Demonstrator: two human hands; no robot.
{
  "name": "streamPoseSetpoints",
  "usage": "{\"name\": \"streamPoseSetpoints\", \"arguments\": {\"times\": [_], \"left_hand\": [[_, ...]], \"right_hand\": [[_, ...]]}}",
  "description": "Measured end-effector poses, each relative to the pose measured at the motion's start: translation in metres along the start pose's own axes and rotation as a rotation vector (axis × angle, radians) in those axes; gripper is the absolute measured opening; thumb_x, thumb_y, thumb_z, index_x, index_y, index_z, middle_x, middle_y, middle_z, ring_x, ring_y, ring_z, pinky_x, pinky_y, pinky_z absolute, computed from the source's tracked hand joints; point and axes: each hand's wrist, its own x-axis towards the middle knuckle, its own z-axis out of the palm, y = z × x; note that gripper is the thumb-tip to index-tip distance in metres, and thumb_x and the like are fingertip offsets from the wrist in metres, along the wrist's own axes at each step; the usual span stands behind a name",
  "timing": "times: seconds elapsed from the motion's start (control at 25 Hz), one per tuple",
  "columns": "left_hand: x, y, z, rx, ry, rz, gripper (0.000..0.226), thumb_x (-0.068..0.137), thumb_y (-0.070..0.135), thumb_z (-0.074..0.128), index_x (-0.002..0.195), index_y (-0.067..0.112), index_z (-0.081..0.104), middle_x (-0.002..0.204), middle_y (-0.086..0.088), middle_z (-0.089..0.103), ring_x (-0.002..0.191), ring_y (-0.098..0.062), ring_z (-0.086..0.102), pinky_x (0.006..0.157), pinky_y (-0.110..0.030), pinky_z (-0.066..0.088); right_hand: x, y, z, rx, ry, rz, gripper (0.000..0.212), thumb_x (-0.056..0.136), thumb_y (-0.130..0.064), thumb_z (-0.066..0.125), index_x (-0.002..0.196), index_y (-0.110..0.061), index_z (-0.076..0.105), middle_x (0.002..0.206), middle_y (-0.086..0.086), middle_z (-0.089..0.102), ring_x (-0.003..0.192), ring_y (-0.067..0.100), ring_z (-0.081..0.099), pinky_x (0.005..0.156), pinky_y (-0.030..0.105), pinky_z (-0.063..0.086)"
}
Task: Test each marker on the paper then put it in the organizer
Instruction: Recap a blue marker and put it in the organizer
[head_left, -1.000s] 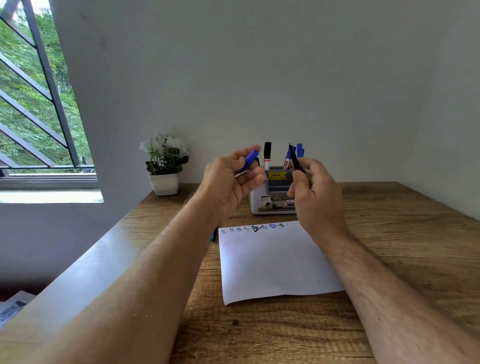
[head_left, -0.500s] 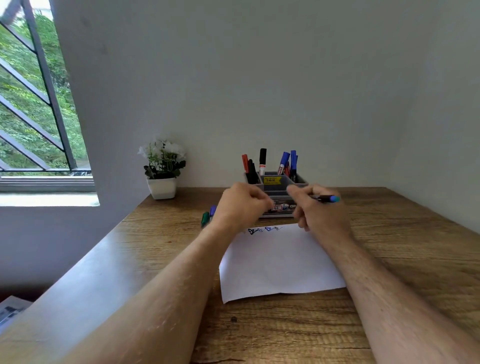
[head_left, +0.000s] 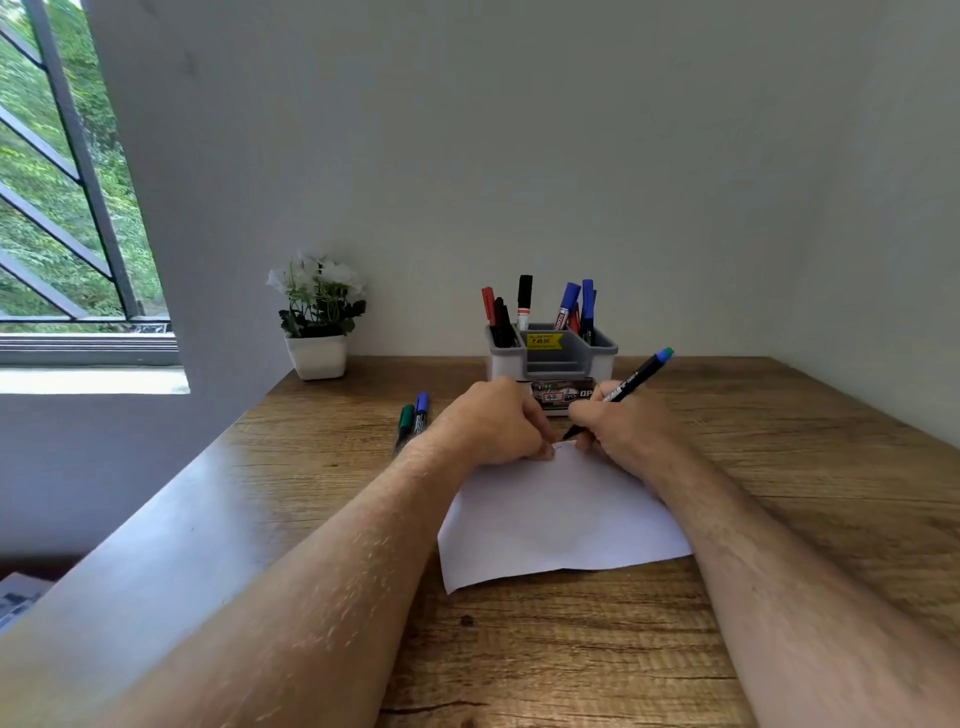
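A white paper sheet (head_left: 561, 514) lies on the wooden table (head_left: 779, 467). My right hand (head_left: 623, 431) grips a black marker with a blue-green end (head_left: 636, 379), its uncapped tip touching the paper's far edge. My left hand (head_left: 493, 426) rests on the paper's far left corner with fingers curled; the blue cap it held a second ago is hidden inside it. Just behind my hands stands the grey-and-white organizer (head_left: 602, 353), with several red, black and blue markers upright in it. A green marker (head_left: 404, 423) and a blue marker (head_left: 421, 410) lie on the table left of my left hand.
A small white pot with white flowers (head_left: 317, 322) stands at the table's back left by the wall. A barred window (head_left: 78, 208) is on the left. Walls close off the table at the back and right.
Both hands came down from in front of the organizer to the paper's far edge. The marker swung from upright to writing position, tip now on the paper. The blue cap went out of sight.
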Motion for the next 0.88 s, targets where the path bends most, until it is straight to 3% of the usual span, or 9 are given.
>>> {"name": "streamPoseSetpoints", "arguments": {"times": [0.2, 0.52, 0.76, 0.88], "left_hand": [[0.0016, -0.0016, 0.0008, -0.026, -0.016, -0.010, 0.018, 0.081, 0.024, 0.078, 0.098, 0.029, 0.076, 0.108, 0.004, 0.069, 0.102, -0.014, 0.060, 0.091, -0.030, 0.048], [0.0006, -0.0007, -0.0014, -0.069, -0.052, -0.013, 0.016, 0.083, 0.021, 0.077, 0.098, 0.027, 0.076, 0.101, 0.006, 0.068, 0.100, -0.012, 0.059, 0.095, -0.032, 0.048], [0.0018, -0.0027, -0.0009, -0.084, -0.042, -0.020, 0.015, 0.081, 0.022, 0.079, 0.095, 0.027, 0.077, 0.092, 0.009, 0.069, 0.090, -0.008, 0.060, 0.083, -0.026, 0.048], [0.0038, -0.0043, -0.0004, -0.082, -0.041, -0.024, 0.015, 0.080, 0.023, 0.080, 0.094, 0.028, 0.077, 0.096, 0.008, 0.071, 0.092, -0.007, 0.061, 0.084, -0.026, 0.049]], "right_hand": [[0.0021, 0.0021, 0.0017, -0.098, -0.012, -0.049, 0.018, 0.081, -0.029, 0.067, 0.071, -0.014, 0.061, 0.077, 0.012, 0.068, 0.068, 0.019, 0.058, 0.060, 0.031, 0.044], [0.0035, 0.0027, 0.0039, -0.122, 0.008, -0.067, 0.018, 0.082, -0.027, 0.067, 0.073, -0.012, 0.062, 0.073, 0.009, 0.067, 0.067, 0.018, 0.060, 0.058, 0.028, 0.043], [0.0021, 0.0021, 0.0038, -0.125, 0.034, -0.088, 0.020, 0.080, -0.024, 0.066, 0.073, -0.005, 0.062, 0.069, 0.008, 0.065, 0.062, 0.016, 0.056, 0.054, 0.026, 0.041], [0.0014, 0.0016, 0.0050, -0.150, 0.020, -0.085, 0.021, 0.081, -0.028, 0.066, 0.079, -0.008, 0.066, 0.073, 0.008, 0.068, 0.063, 0.016, 0.058, 0.055, 0.026, 0.040]]}}
